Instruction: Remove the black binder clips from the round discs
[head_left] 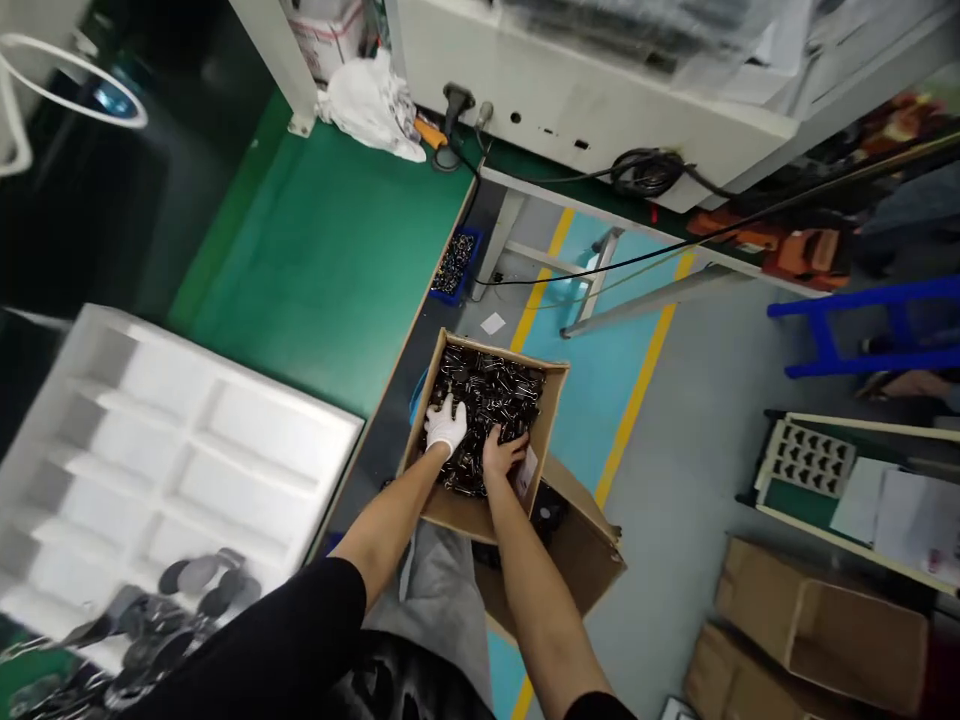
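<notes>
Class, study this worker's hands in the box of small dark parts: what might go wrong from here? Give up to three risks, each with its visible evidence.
1. The right hand is bare among the small dark parts, so it might get scratched or pinched, unlike the gloved left hand.
2. The cardboard box is open-topped and holds many loose parts, so some could spill if it tips.

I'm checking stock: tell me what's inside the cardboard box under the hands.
The cardboard box holds what look like dark clips, heaped, with the gloved left hand and the right hand on them. The heap hides the bottom and anything beneath.
</notes>
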